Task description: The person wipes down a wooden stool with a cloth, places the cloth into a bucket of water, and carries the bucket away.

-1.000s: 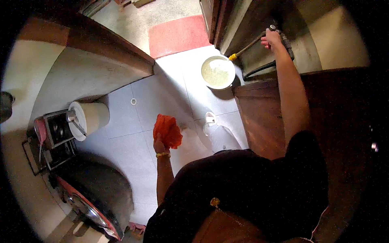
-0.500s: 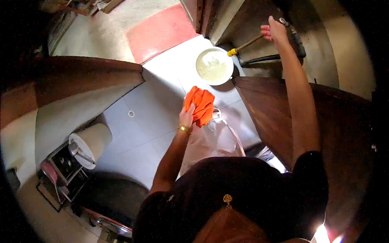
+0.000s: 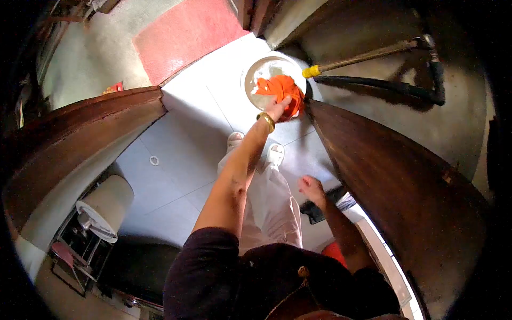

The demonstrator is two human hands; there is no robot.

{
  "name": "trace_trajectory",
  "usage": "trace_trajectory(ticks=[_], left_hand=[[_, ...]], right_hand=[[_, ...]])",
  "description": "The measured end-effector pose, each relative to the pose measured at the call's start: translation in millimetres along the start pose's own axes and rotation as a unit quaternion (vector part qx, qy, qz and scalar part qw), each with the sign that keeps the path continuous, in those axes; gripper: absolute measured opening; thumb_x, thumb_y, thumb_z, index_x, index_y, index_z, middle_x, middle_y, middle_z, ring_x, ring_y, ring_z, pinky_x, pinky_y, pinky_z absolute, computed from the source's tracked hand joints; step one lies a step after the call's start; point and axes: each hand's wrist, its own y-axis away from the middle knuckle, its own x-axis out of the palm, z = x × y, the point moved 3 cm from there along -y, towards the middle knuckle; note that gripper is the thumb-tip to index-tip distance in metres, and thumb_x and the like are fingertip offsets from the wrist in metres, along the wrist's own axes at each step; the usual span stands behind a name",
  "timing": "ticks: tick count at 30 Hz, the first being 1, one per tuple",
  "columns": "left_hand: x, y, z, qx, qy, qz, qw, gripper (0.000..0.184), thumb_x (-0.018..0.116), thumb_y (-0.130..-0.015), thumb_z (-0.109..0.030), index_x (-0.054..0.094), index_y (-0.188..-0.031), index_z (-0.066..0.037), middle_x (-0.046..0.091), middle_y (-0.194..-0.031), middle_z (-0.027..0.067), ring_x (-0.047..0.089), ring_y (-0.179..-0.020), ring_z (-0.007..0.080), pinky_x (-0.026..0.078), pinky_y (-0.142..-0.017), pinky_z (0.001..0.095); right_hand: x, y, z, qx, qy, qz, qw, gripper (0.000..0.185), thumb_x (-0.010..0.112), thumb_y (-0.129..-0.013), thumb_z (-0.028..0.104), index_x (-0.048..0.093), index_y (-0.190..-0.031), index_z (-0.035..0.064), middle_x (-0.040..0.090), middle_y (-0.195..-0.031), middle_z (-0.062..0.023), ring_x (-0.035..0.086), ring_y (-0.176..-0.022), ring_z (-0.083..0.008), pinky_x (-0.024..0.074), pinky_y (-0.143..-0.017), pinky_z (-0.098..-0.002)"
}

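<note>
My left hand [image 3: 277, 109], with a gold bracelet at the wrist, is closed on a crumpled orange cloth [image 3: 278, 87]. It holds the cloth over the round white bucket [image 3: 245, 84], and the cloth covers the right part of the opening. Cloudy liquid [image 3: 259, 101] shows beside it; whether the cloth's underside touches the liquid is hidden. My right hand [image 3: 312, 189] hangs low by my right leg, fingers curled in, with nothing visible in it. A hose with a yellow end [image 3: 311, 71] points at the bucket's right rim.
A dark pipe [image 3: 368, 84] runs along the wall at upper right. Brown wooden panels [image 3: 384, 160] flank the tiled floor. A pinkish-red mat [image 3: 186, 37] lies beyond the threshold. At lower left a white cylindrical container [image 3: 109, 202] lies tilted by a metal rack [image 3: 88, 250].
My left hand has carried the orange cloth forward from in front of my legs to over the bucket. My right hand has left the tap area and dropped to my side.
</note>
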Motion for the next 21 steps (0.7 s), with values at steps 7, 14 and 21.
trace_trajectory(ticks=[7, 14, 21], left_hand=[[-55.8, -84.8, 12.1, 0.114, -0.029, -0.094, 0.989, 0.055, 0.067, -0.084, -0.036, 0.053, -0.123, -0.001, 0.065, -0.089, 0.0052, 0.059, -0.064, 0.0098, 0.049, -0.054, 0.0256], [-188.3, -179.3, 34.3, 0.167, -0.204, -0.301, 0.916, 0.070, 0.054, -0.085, -0.051, 0.048, -0.128, 0.004, 0.052, -0.125, 0.0255, 0.051, -0.117, 0.0340, 0.039, -0.100, 0.0380], [-184.7, -202.6, 23.2, 0.118, -0.153, -0.246, 0.950, 0.086, 0.041, -0.086, -0.064, 0.037, -0.136, 0.005, 0.042, -0.137, 0.0245, 0.040, -0.128, 0.0335, 0.030, -0.106, 0.0375]], right_hand=[[29.7, -20.9, -143.3, 0.048, -0.009, -0.016, 0.999, 0.031, 0.057, -0.091, 0.029, 0.059, -0.083, -0.0012, 0.061, -0.077, -0.0056, 0.059, -0.065, -0.0122, 0.0480, -0.055, -0.0287], [18.2, -25.0, -194.0, 0.081, -0.011, 0.016, 0.997, 0.036, 0.054, -0.092, 0.031, 0.051, -0.068, 0.0041, 0.058, -0.066, -0.0064, 0.058, -0.059, -0.0132, 0.0462, -0.050, -0.0273], [7.3, -13.0, -189.1, 0.157, -0.090, -0.041, 0.983, 0.034, 0.056, -0.091, 0.037, 0.056, -0.089, 0.0032, 0.064, -0.082, -0.0086, 0.062, -0.065, -0.0155, 0.0488, -0.056, -0.0296]])
